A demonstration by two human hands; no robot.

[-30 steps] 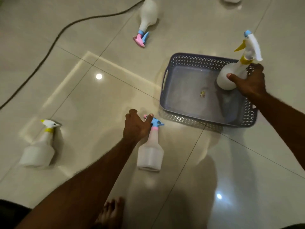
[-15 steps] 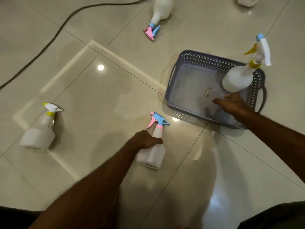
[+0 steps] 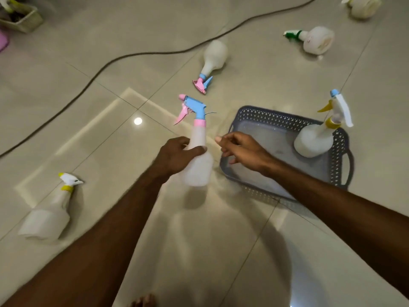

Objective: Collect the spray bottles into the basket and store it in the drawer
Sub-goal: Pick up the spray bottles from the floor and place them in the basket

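My left hand point(image 3: 177, 156) grips a translucent spray bottle with a blue and pink trigger head point(image 3: 197, 151), lifted off the floor and upright, just left of the grey perforated basket point(image 3: 338, 156). My right hand point(image 3: 241, 149) hovers over the basket's left end with loosely curled fingers, holding nothing, a short gap from the bottle. Inside the basket, at its far right, stands a white bottle with a yellow collar and blue tip point(image 3: 318, 136). Other spray bottles lie on the tiles: a yellow-collared one point(image 3: 51, 211) at the left, a pink-and-blue one point(image 3: 212, 60) beyond, a green-nozzled one point(image 3: 314, 39) at the far right.
A dark cable point(image 3: 124, 58) snakes across the glossy tile floor behind the bottles. Another white bottle point(image 3: 363, 5) lies at the top right edge. A small woven basket point(image 3: 24, 18) sits in the top left corner. My bare toes point(image 3: 143, 302) show at the bottom edge.
My left hand has lifted the blue-and-pink bottle from the floor and carried it toward the basket. My right hand let go of the yellow-collared bottle in the basket and moved left toward the lifted bottle.
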